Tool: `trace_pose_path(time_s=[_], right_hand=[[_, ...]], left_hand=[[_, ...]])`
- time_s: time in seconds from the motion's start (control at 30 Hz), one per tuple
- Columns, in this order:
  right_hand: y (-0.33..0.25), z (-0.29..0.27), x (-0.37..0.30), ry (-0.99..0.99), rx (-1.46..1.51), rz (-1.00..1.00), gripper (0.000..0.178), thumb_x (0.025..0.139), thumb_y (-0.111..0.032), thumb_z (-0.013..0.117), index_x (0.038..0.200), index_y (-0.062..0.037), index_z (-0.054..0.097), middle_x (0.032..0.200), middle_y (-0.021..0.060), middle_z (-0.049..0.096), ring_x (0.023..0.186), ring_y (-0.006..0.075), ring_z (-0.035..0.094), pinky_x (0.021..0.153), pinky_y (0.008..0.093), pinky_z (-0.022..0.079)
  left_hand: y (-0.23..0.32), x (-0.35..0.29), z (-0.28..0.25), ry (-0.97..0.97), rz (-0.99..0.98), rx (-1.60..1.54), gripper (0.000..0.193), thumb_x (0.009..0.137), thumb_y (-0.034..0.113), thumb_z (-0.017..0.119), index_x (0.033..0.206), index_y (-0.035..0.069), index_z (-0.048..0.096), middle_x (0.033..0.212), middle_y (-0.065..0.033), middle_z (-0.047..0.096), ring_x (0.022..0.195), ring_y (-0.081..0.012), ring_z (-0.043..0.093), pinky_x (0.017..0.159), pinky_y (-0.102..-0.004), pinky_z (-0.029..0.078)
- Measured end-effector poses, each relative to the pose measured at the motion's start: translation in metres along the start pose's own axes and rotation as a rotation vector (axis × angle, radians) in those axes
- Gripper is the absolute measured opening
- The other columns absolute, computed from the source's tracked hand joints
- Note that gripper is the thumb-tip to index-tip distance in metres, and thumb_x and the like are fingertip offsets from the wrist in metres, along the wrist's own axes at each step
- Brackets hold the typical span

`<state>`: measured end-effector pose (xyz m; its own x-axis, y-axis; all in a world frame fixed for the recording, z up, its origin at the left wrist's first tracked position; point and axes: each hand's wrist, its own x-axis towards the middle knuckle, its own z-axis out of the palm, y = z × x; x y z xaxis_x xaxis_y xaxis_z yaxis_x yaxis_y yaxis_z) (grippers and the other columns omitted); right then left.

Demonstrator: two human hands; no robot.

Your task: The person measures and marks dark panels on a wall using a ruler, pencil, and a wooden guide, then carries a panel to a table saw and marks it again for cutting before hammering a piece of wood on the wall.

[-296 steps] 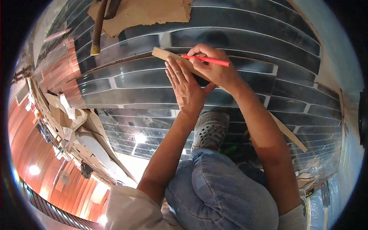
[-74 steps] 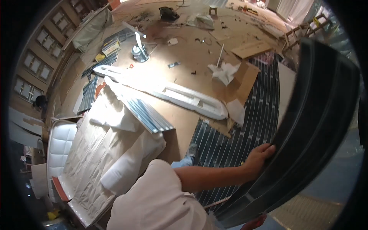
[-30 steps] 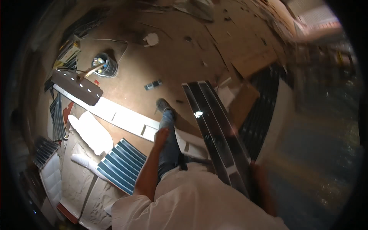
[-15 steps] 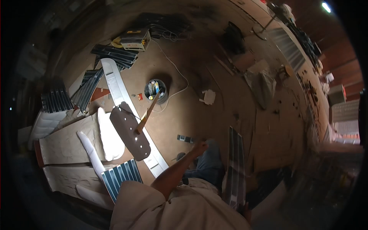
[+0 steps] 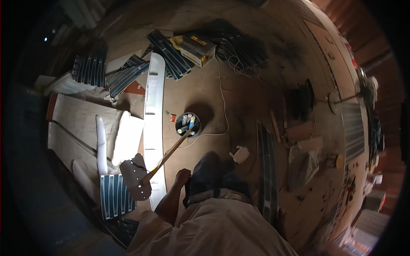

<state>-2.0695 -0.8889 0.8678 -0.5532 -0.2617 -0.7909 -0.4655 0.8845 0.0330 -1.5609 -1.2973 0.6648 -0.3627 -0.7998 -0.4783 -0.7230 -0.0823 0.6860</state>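
Observation:
My left hand (image 5: 184,175) is curled closed in front of my left thigh, low over the floor; whatever lies inside it, if anything, is hidden. At my right side stands a long dark ribbed strip (image 5: 267,166) with pale edges. My right hand (image 5: 281,215), dim and partly hidden by my shirt, is at the strip's near end and appears closed on its edge. Left of my left hand, a wooden pole (image 5: 171,151) slants from a brown plate with small holes (image 5: 136,178) toward a round bucket (image 5: 188,123) of tubes and bottles.
A long white panel (image 5: 153,98) runs along the floor at left, beside cushioned seat-like pieces (image 5: 81,115). More ribbed dark panels (image 5: 117,196) lie around it. A box-shaped yellow-and-grey machine (image 5: 197,49) trails a pale cable (image 5: 223,94). Crumpled paper (image 5: 240,154) and clear plastic sheeting (image 5: 303,164) lie at right.
The view has swung round, so the floor things sit further right. My left hand has moved left and lower in the picture. The dark strip stays at my right hand and now reaches further ahead.

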Motion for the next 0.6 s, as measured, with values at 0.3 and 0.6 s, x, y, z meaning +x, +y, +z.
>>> trace_pose_path(time_s=[0.3, 0.6], right_hand=[[-0.159, -0.212, 0.199, 0.566, -0.455, -0.844, 0.054, 0.100, -0.016, 0.048, 0.150, 0.0002, 0.037, 0.112, 0.0321, 0.064, 0.085, 0.0416, 0.065, 0.078, 0.0479, 0.052], [-0.388, -0.409, 0.333, 0.215, -0.284, -0.596, 0.038, 0.102, -0.027, 0.047, 0.133, -0.0042, 0.050, 0.097, 0.0256, 0.068, 0.082, 0.0440, 0.067, 0.071, 0.0529, 0.053]], left_hand=[[0.027, 0.120, 0.047, -0.122, -0.321, -0.046, 0.022, 0.087, 0.027, 0.066, 0.088, 0.006, 0.073, 0.081, -0.0154, 0.072, 0.079, -0.0312, 0.071, 0.068, -0.0434, 0.055], [0.112, 0.341, -0.074, 0.155, -0.368, -0.829, 0.035, 0.100, 0.025, 0.054, 0.128, 0.007, 0.060, 0.082, -0.0049, 0.070, 0.077, -0.0193, 0.069, 0.062, -0.0359, 0.054]])
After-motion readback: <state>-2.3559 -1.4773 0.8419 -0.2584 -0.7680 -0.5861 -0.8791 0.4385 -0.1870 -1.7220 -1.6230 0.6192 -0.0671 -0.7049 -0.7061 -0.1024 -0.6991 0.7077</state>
